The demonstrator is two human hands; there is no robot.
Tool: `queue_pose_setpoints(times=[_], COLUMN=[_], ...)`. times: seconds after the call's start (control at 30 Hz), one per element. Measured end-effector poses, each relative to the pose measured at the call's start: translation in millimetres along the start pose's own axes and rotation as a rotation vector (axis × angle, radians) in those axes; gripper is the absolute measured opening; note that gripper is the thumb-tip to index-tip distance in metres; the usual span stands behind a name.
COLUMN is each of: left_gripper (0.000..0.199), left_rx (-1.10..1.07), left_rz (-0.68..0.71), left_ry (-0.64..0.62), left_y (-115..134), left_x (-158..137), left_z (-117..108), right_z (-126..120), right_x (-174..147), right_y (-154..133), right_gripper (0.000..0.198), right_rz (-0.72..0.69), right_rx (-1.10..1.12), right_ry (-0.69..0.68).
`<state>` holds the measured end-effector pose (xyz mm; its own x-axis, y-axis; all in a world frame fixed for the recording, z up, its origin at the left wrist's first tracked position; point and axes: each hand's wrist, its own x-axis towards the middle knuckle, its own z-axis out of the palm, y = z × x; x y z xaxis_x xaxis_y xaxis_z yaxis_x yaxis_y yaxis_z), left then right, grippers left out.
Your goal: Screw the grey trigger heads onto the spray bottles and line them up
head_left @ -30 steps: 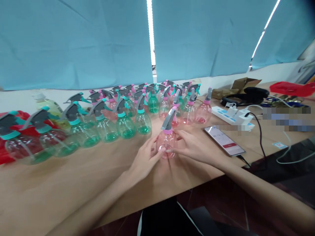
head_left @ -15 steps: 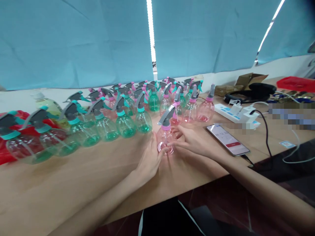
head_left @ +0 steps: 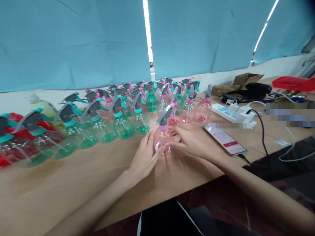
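You have one pink spray bottle (head_left: 163, 137) near the centre of the frame, standing upright, or almost so, over the wooden table (head_left: 81, 190), between your two hands. Its grey spray head (head_left: 164, 115) points to the left of the frame, above a pink collar. Your left hand (head_left: 144, 155) is at the left side of this bottle, with the fingers stretched and the thumb spread away from them; the thumb tip is at the lower front of the bottle, but I cannot tell if it presses. Your right hand (head_left: 188, 141) is curled on the right side, and it pinches the bottle body between the thumb in front and the bent fingers; how firmly, the view does not show. Just behind, right of the centre, stand other pink bottles (head_left: 203, 112), and from there to the left edge goes a line of green bottles (head_left: 123, 127) with turquoise collars. To the right of your right hand lies a phone (head_left: 225, 140) with its screen lit, and beyond it a white power strip (head_left: 223, 112) with plugs in it. Black headphones (head_left: 258, 90) and an open cardboard box (head_left: 247, 79) are in the right part, and a blue curtain (head_left: 98, 42) fills the top.
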<state>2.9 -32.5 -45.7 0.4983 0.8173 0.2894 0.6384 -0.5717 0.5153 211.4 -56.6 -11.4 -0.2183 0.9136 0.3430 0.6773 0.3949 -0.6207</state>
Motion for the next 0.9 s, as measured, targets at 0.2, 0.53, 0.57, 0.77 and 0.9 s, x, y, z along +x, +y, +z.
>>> queue_pose_setpoints(times=[0.2, 0.53, 0.57, 0.77, 0.9], left_gripper=[0.069, 0.039, 0.037, 0.026, 0.024], left_rx=[-0.167, -0.629, -0.636, -0.582, -0.556], left_rz=[0.155, 0.157, 0.149, 0.145, 0.162], left_ry=[0.094, 0.100, 0.093, 0.128, 0.210], left_y=[17, 27, 26, 20, 21], left_x=[29, 56, 56, 54, 49], left_z=[-35, -40, -39, -35, -35], right_z=[19, 25, 26, 22, 17], right_x=[4, 11, 12, 12, 13], right_y=[6, -2, -2, 5, 32], right_gripper=[0.053, 0.079, 0.081, 0.067, 0.061], right_rz=[-0.032, -0.087, -0.083, -0.145, -0.089], right_rx=[0.367, 0.395, 0.386, 0.310, 0.145], right_ry=[-0.171, -0.236, -0.234, -0.268, -0.270])
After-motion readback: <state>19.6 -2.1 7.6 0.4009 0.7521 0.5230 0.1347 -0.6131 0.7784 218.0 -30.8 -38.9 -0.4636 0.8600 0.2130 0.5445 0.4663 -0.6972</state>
